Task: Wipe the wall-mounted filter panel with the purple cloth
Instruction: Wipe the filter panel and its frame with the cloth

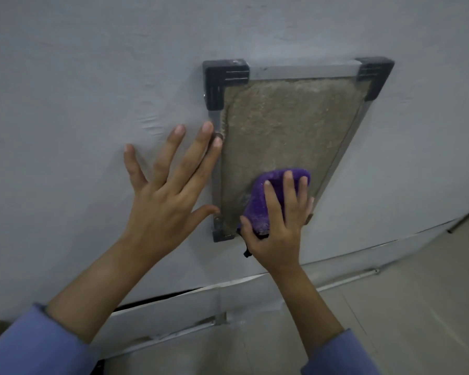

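The filter panel (282, 125) hangs on the grey wall, a dusty brown mat in a metal frame with black corner caps. My right hand (276, 228) presses the purple cloth (257, 201) flat against the panel's lower part, with the fingers stretched over it and the thumb along its left side. A small black tag hangs from the cloth below my palm. My left hand (163, 196) lies spread on the wall beside the panel. Its fingertips and thumb touch the left frame rail. The panel's lower right corner is hidden by my right hand.
The grey wall (92, 77) fills most of the view. Below it a loose white skirting strip (173, 307) gapes away from the wall, with a metal rail along the tiled floor (417, 307). A dark rod lies at the far right.
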A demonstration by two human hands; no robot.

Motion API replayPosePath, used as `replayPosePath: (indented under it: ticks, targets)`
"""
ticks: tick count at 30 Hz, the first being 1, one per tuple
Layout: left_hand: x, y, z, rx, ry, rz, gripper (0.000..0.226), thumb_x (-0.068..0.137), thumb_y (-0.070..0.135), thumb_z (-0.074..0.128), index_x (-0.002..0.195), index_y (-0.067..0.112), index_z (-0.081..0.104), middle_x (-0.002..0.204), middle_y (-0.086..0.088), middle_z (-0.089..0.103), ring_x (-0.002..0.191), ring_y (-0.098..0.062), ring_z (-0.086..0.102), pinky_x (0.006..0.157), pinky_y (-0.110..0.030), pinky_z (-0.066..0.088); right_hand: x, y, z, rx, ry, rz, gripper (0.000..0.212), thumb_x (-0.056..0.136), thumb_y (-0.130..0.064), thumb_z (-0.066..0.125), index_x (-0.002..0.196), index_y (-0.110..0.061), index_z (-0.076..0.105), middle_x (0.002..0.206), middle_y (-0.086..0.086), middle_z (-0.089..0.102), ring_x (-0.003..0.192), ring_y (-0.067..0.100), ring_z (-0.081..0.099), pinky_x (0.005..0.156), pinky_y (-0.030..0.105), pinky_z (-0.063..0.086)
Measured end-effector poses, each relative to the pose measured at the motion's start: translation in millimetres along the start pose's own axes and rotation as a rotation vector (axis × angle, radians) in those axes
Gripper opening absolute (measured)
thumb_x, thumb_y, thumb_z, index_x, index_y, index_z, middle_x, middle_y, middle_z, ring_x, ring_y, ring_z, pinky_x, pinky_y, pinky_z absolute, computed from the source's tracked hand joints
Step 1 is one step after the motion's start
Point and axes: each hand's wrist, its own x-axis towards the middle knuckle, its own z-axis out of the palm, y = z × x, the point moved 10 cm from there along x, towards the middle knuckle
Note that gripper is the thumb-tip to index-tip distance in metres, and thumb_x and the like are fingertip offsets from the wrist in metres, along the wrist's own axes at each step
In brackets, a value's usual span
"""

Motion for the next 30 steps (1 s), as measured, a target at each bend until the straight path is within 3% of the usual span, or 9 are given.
replayPosePath:
  ticks: [4, 7, 10, 13, 16, 20, 22, 26, 30]
  targets:
    - [0.1, 5.3, 8.7, 0.008, 0.002, 0.007, 0.122, 0.067, 0.063, 0.073, 0.153, 0.015, 0.000, 0.158, -0.001, -0.019, 0.146, -0.029, -0.008, 0.094, -0.075, 0.017, 1.9, 6.7, 0.7, -0.068, 0.045, -0.008, 0.059, 0.080, -0.032, 0.068, 0.131, -0.016, 0.044, 0.142, 0.013, 0.032, 0.135, 0.049, 0.016, 0.100, 0.072, 0.027]
    - [1.8, 8.4, 19.6, 0.009, -0.054, 0.009, 0.130, 0.061, 0.063, 0.076, 0.152, 0.016, -0.005, 0.156, -0.002, -0.024, 0.143, -0.025, -0.020, 0.090, -0.078, 0.019, 2.2, 4.2, 0.0, -0.122, 0.099, -0.013, 0.053, 0.081, -0.029, 0.069, 0.127, -0.015, 0.046, 0.136, 0.012, 0.037, 0.131, 0.046, 0.025, 0.098, 0.072, 0.032]
    - [2.1, 8.6, 24.2, -0.008, -0.077, 0.002, 0.131, 0.059, 0.063, 0.076, 0.152, 0.017, -0.003, 0.156, -0.003, -0.024, 0.143, -0.025, -0.019, 0.088, -0.079, 0.020, 2.2, -3.4, -0.2, -0.052, 0.139, -0.069, 0.051, 0.082, -0.022, 0.069, 0.124, -0.008, 0.045, 0.130, 0.014, 0.036, 0.127, 0.041, 0.030, 0.101, 0.060, 0.040]
    - [1.4, 8.5, 26.1, -0.012, -0.078, 0.012, 0.131, 0.058, 0.062, 0.078, 0.152, 0.017, -0.002, 0.156, -0.003, -0.024, 0.144, -0.025, -0.018, 0.088, -0.078, 0.020, -0.4, -3.9, 0.2, 0.060, 0.156, -0.083, 0.054, 0.083, -0.014, 0.071, 0.126, -0.004, 0.041, 0.132, 0.018, 0.035, 0.139, 0.030, 0.021, 0.114, 0.045, 0.030]
    - [1.5, 9.5, 26.6, -0.023, -0.089, 0.006, 0.132, 0.057, 0.058, 0.079, 0.152, 0.017, -0.003, 0.156, -0.003, -0.025, 0.143, -0.025, -0.019, 0.090, -0.077, 0.018, -3.9, -5.0, 5.6, 0.033, 0.129, -0.084, 0.060, 0.080, -0.006, 0.074, 0.131, -0.004, 0.040, 0.135, 0.019, 0.036, 0.143, 0.024, 0.015, 0.117, 0.041, 0.025]
    - [0.7, 11.9, 26.2, -0.033, -0.095, -0.006, 0.131, 0.058, 0.054, 0.080, 0.152, 0.017, -0.003, 0.155, -0.003, -0.026, 0.143, -0.025, -0.020, 0.092, -0.076, 0.016, -10.0, -14.2, 5.9, -0.089, 0.184, -0.136, 0.046, 0.091, -0.010, 0.065, 0.133, -0.011, 0.046, 0.134, 0.014, 0.041, 0.121, 0.027, 0.037, 0.106, 0.032, 0.037]
    - [1.0, 12.2, 25.5, -0.039, -0.099, -0.017, 0.130, 0.059, 0.053, 0.080, 0.152, 0.017, -0.005, 0.155, -0.002, -0.028, 0.143, -0.024, -0.021, 0.092, -0.076, 0.018, -12.2, -15.1, 6.9, -0.087, 0.187, -0.161, 0.046, 0.091, -0.009, 0.065, 0.133, -0.011, 0.047, 0.134, 0.013, 0.042, 0.112, 0.028, 0.041, 0.102, 0.030, 0.038]
    - [2.0, 12.6, 24.7, -0.052, -0.114, -0.022, 0.134, 0.057, 0.052, 0.081, 0.151, 0.017, -0.007, 0.154, -0.001, -0.030, 0.142, -0.023, -0.022, 0.093, -0.076, 0.017, -25.9, -8.1, 10.5, -0.094, 0.069, -0.258, 0.067, 0.084, -0.005, 0.073, 0.141, -0.013, 0.038, 0.136, 0.012, 0.041, 0.108, 0.027, 0.041, 0.093, 0.032, 0.046]
    - [1.4, 13.0, 23.4, -0.053, -0.109, -0.027, 0.139, 0.053, 0.052, 0.083, 0.151, 0.016, -0.010, 0.154, -0.001, -0.028, 0.143, -0.022, -0.021, 0.094, -0.074, 0.013, -18.4, 7.0, -4.4, -0.064, 0.094, -0.238, 0.063, 0.087, -0.004, 0.069, 0.142, -0.013, 0.039, 0.136, 0.011, 0.040, 0.112, 0.030, 0.039, 0.096, 0.035, 0.045]
